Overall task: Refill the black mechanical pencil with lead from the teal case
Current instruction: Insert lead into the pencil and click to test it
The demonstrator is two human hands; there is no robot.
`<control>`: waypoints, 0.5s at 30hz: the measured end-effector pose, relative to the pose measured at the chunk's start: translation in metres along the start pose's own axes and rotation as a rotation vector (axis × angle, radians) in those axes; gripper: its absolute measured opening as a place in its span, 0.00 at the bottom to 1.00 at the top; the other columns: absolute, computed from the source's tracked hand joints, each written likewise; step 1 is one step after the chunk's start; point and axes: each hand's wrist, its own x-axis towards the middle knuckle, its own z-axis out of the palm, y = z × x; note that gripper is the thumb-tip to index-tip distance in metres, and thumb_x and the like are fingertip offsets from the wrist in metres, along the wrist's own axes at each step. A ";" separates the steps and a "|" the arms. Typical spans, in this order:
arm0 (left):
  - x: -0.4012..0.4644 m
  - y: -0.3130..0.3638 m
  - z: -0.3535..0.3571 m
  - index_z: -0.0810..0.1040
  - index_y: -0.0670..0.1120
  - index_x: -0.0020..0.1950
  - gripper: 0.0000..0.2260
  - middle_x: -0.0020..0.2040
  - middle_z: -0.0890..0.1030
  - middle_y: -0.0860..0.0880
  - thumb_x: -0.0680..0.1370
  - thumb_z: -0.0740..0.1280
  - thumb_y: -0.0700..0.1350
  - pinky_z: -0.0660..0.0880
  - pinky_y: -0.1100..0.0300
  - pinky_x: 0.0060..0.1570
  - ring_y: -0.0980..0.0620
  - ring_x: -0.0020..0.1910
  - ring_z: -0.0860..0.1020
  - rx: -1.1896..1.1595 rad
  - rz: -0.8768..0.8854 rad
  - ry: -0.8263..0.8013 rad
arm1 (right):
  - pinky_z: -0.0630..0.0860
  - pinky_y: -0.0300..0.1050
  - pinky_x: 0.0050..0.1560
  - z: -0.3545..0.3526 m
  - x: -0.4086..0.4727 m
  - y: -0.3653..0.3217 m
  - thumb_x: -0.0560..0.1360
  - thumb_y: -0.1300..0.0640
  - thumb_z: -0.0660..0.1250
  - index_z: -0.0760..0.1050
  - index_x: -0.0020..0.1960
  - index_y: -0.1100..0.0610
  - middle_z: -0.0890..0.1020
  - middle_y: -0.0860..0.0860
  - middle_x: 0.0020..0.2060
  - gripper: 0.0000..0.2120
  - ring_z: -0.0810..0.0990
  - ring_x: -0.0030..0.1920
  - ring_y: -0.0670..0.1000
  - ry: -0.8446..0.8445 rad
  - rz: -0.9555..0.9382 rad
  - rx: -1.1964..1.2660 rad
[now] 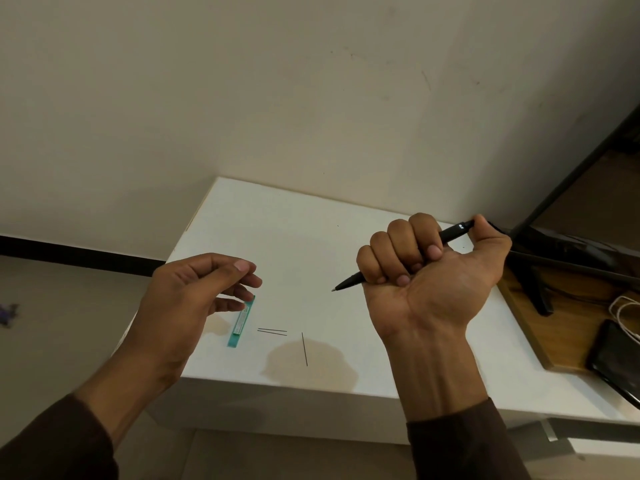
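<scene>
My right hand [426, 271] is closed in a fist around the black mechanical pencil [453, 232], held above the white table with its tip pointing down-left and my thumb on its rear end. The teal lead case [240, 323] lies flat on the table at the left. My left hand [194, 299] hovers just above the case's far end, fingers curled apart and holding nothing. Two thin leads [272, 331] lie side by side right of the case. A third lead [304, 348] lies alone nearer the front edge.
The white table [277, 237] sits in a wall corner; its front edge is close to me. At the right a wooden surface [519, 299] carries a monitor stand [540, 289], a black phone [616, 358] and a white cable [623, 306].
</scene>
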 end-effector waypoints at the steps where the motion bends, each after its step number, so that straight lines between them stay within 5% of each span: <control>1: 0.000 0.000 0.000 0.88 0.48 0.43 0.11 0.44 0.90 0.46 0.81 0.67 0.42 0.83 0.47 0.46 0.48 0.40 0.86 0.003 0.002 0.000 | 0.54 0.40 0.25 0.000 0.000 0.000 0.77 0.36 0.50 0.55 0.28 0.53 0.54 0.48 0.23 0.26 0.52 0.22 0.48 0.000 0.002 0.005; 15: 0.000 0.001 -0.001 0.89 0.48 0.44 0.10 0.44 0.89 0.45 0.80 0.68 0.42 0.81 0.48 0.45 0.48 0.39 0.85 -0.018 0.021 -0.018 | 0.54 0.40 0.25 -0.001 0.000 0.000 0.76 0.36 0.50 0.55 0.29 0.54 0.55 0.48 0.22 0.26 0.53 0.21 0.48 0.012 -0.004 0.004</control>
